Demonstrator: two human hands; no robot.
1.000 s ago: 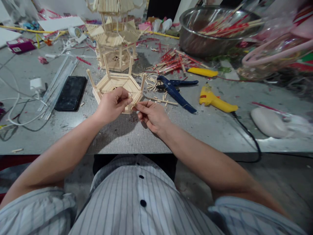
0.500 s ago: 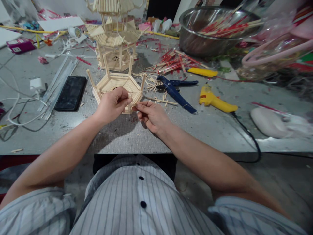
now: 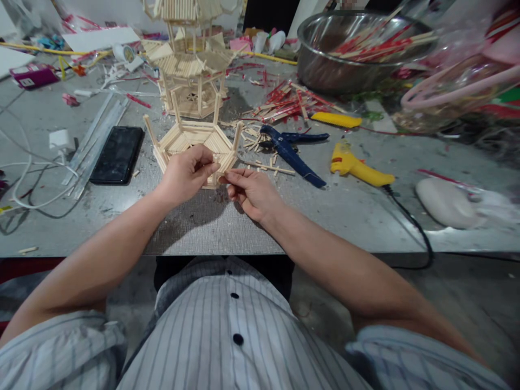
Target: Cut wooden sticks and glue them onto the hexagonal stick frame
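Note:
A six-sided wooden stick base [image 3: 195, 130] with short upright posts stands on the table in front of me. At its near right corner, my left hand [image 3: 187, 172] pinches the top of a short pale wooden stick [image 3: 215, 158], partly covered by the fingers. My right hand [image 3: 254, 192] is just beside it, thumb and forefinger pressed together at the rim. Whatever lies between those right fingertips is too small to make out. Directly behind the base rises a tiered wooden stick pavilion [image 3: 190, 65], its top cut off by the picture.
Blue cutters [image 3: 290, 154] lie right of the base among cut stick pieces [image 3: 254, 140]. Farther right are a yellow glue gun [image 3: 361, 167] with a cord and a yellow-handled knife [image 3: 336, 119]. A steel bowl [image 3: 325, 67] holds sticks. A phone [image 3: 117, 155] lies at left.

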